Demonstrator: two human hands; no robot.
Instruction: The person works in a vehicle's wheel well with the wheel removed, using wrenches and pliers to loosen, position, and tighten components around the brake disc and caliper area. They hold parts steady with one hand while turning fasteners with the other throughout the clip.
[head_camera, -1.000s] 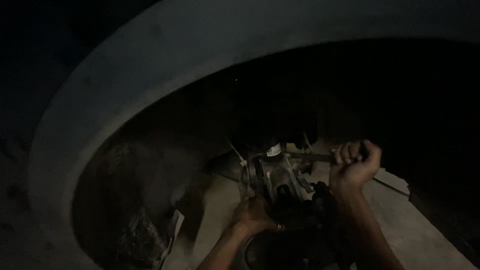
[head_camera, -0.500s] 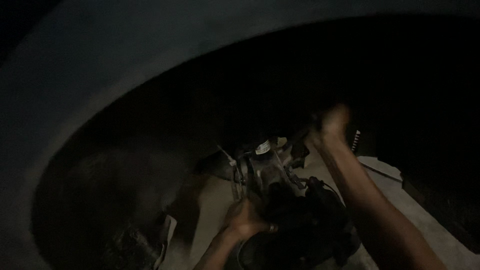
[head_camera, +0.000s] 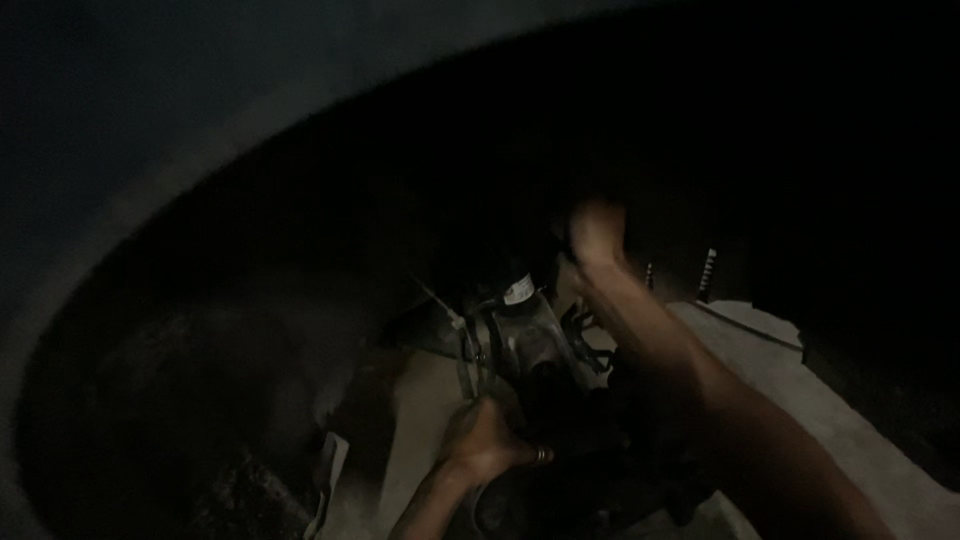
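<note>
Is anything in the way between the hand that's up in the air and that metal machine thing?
Nothing visible. The right hand is raised and blurred above the metal machine part, with only dark open space between them. The left hand already rests against the part's lower edge. The scene is very dim, so small things could be hidden.

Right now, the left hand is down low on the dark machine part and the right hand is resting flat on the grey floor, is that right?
Not quite. The head view shows the left hand low on the dark machine part, but the right hand is not on the grey floor; it is raised above the part, blurred.
</note>
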